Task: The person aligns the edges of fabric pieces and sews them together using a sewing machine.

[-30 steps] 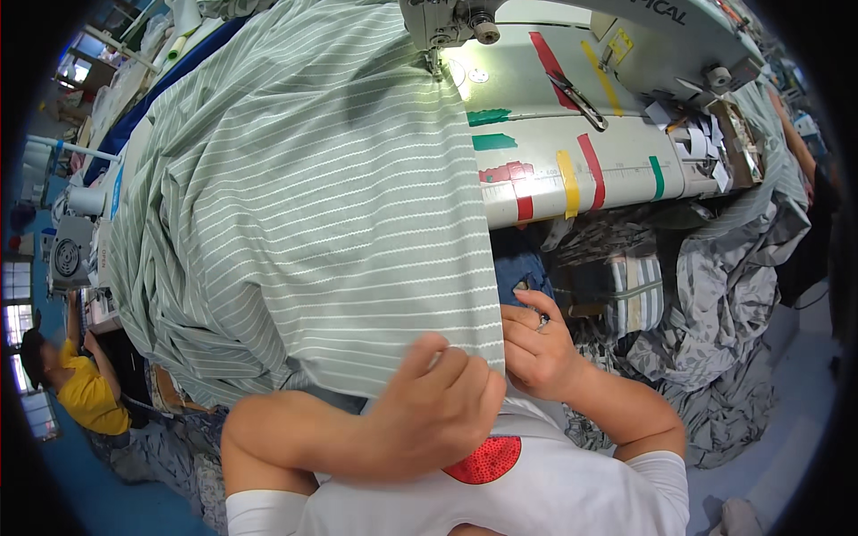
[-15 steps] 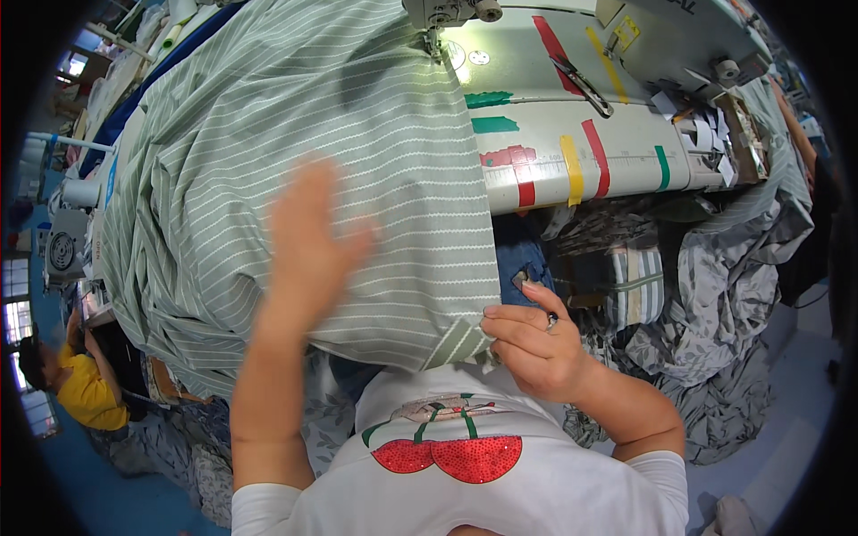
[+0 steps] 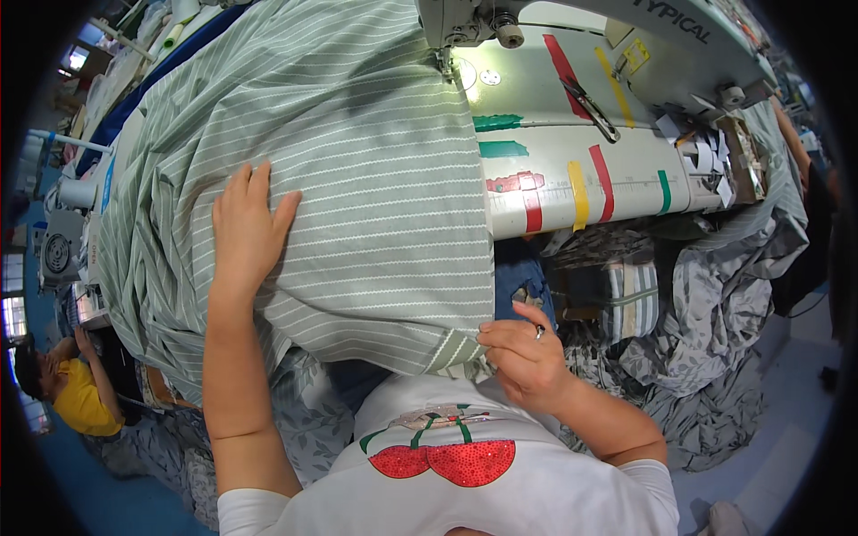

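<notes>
Nearest the body, the right hand [image 3: 523,353] is pinching the folded corner of the green striped fabric [image 3: 357,205] at its near edge. Farther out, the left hand [image 3: 246,228] is lying flat on the fabric, fingers spread wide, left of the corner. Beyond the fabric, the sewing machine [image 3: 536,22] is standing at the table [image 3: 572,170]. Keeping the corner taut while smoothing evenly should prevent puckering.
</notes>
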The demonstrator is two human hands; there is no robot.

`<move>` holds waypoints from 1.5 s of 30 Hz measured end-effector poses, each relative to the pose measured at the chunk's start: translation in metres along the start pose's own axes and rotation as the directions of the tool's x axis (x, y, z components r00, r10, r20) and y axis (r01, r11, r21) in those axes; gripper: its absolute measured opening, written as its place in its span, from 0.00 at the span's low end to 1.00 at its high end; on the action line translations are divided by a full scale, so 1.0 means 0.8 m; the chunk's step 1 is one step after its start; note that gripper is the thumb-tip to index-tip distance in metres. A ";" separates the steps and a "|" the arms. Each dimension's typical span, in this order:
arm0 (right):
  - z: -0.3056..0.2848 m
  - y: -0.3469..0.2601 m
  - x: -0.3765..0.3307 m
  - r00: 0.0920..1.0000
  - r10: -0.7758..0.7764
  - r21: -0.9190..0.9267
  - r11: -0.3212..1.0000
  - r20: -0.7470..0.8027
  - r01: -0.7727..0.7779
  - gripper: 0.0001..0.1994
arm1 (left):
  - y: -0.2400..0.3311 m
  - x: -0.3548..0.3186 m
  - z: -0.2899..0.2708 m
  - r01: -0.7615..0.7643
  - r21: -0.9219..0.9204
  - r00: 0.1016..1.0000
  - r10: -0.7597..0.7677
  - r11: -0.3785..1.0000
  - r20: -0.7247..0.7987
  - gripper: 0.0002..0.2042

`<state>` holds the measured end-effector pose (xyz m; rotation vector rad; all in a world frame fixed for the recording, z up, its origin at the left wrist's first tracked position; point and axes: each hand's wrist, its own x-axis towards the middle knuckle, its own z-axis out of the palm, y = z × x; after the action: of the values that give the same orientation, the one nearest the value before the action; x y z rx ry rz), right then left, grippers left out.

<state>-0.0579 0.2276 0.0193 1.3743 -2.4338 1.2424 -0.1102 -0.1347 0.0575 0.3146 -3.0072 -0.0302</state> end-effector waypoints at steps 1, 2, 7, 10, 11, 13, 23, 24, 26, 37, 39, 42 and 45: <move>-0.001 -0.002 0.001 1.000 0.005 0.016 1.000 0.000 -0.005 0.10 | 0.012 0.005 -0.004 0.004 -0.002 1.000 -0.004 1.000 0.001 0.27; -0.003 -0.005 0.003 1.000 0.011 0.026 1.000 -0.001 -0.011 0.11 | 0.029 0.015 -0.009 -0.094 -0.107 0.995 0.089 0.990 -0.051 0.25; -0.002 -0.002 0.002 0.998 0.066 0.046 0.997 -0.002 -0.066 0.11 | 0.108 0.116 0.020 -0.344 -0.479 0.929 0.219 0.807 -0.299 0.23; -0.005 -0.010 0.010 0.997 0.073 0.103 0.992 0.001 -0.072 0.11 | 0.110 0.200 0.055 -0.358 -0.487 0.919 0.209 0.796 -0.334 0.23; -0.007 -0.010 0.009 0.995 0.095 0.123 0.988 0.000 -0.095 0.11 | 0.120 0.214 0.056 -0.411 -0.459 0.895 0.254 0.788 -0.366 0.23; -0.004 -0.001 0.006 0.993 0.118 0.118 0.986 0.014 -0.119 0.11 | 0.130 0.228 0.063 -0.428 -0.455 0.893 0.290 0.781 -0.344 0.21; -0.007 0.021 0.017 0.983 0.133 0.178 0.972 0.124 -0.153 0.09 | 0.140 0.264 0.079 -0.564 -0.336 0.809 0.422 0.754 -0.410 0.08; -0.009 0.024 0.020 0.984 0.132 0.179 0.972 0.123 -0.152 0.09 | 0.140 0.267 0.078 -0.564 -0.335 0.808 0.422 0.755 -0.410 0.08; -0.015 0.028 0.029 0.985 0.131 0.145 0.978 0.112 -0.147 0.09 | 0.141 0.273 0.075 -0.569 -0.440 0.814 0.398 0.695 -0.424 0.08; -0.038 0.065 0.101 0.995 0.065 0.054 0.996 0.078 -0.070 0.08 | 0.137 0.376 0.097 -0.443 -0.435 0.880 0.286 0.784 -0.380 0.12; -0.039 0.071 0.117 0.996 0.038 0.050 0.998 0.078 -0.042 0.08 | 0.128 0.404 0.107 -0.443 -0.405 0.878 0.293 0.800 -0.379 0.13; -0.042 0.084 0.141 0.997 0.020 0.022 1.000 0.078 -0.022 0.07 | 0.123 0.435 0.104 -0.437 -0.378 0.894 0.348 0.816 -0.282 0.14; -0.038 0.092 0.159 0.997 0.012 -0.001 1.000 0.073 -0.011 0.07 | 0.122 0.445 0.095 -0.447 -0.373 0.893 0.380 0.813 -0.241 0.16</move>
<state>-0.1971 0.1816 0.0494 1.4327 -2.4934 1.2143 -0.4852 -0.1126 0.0260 -0.3709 -2.7409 -0.5766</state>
